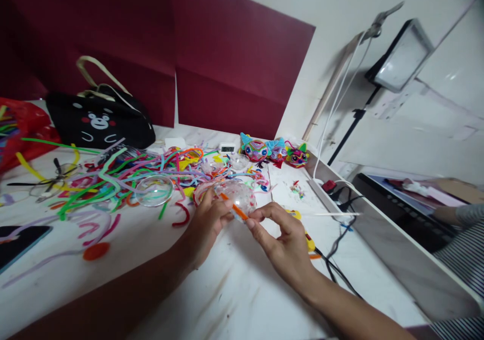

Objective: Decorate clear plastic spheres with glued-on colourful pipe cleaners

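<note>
Pinching an orange strip (pixel 239 210) over the near part of the white worktop (pixel 227 294), the two hands share it: the right hand (pixel 283 231) has thumb and forefinger together on its lower end, and the left hand (pixel 209 219) closes its fingertips near the upper end. Gripping both ends probably lets the strip lie straight and under control. To the left an orange disc (pixel 96 251) lies flat; beside the right hand is a yellow tool (pixel 310 241), its black cord trailing off to the right, likely so the middle stays free. Just behind the strip sits a clear dome (pixel 242 194); whether they touch, I cannot tell. Farther back, a pile of pipe cleaners (pixel 113 174) spreads loose, perhaps so colours are easy to pick out. Beyond it, a timer (pixel 227 148) faces the person, presumably for reading, and three figures (pixel 255 150) stand in a row, apparently out of the way.
</note>
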The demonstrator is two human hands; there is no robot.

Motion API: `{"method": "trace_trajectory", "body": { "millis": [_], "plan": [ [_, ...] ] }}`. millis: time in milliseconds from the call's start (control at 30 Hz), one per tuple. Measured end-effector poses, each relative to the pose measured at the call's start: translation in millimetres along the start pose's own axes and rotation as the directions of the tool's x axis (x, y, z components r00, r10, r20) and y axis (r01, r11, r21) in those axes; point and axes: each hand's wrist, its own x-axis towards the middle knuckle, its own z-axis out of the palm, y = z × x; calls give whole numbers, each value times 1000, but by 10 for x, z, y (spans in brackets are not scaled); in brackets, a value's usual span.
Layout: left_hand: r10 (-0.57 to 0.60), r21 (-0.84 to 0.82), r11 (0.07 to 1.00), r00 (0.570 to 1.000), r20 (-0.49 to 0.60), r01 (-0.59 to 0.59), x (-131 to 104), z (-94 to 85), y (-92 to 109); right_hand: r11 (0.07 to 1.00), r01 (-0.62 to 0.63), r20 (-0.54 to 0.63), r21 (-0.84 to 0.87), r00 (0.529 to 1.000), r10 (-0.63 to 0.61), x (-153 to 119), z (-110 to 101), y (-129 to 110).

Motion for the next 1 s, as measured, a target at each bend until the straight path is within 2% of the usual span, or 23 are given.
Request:
{"method": "trace_trajectory", "body": {
  "millis": [333, 567, 800, 1000],
  "plan": [
    [-24, -27, 999, 999, -27, 23, 0, -4, -10, 968, -225, 13, 109, 974, 225, 0, 42, 31],
    [-15, -52, 999, 999, -29, 14, 4, -6, -23, 966, -230, 10, 116, 973, 230, 17, 41, 47],
    [-21, -60, 998, 999, -25, 19, -5, 7, -13, 941, -274, 36, 199, 962, 272, 53, 46, 65],
    [-59, -122, 991, 998, -17, 57, -5, 18, -1, 938, -295, -28, 184, 952, 305, 108, 43, 80]
  ]
}}
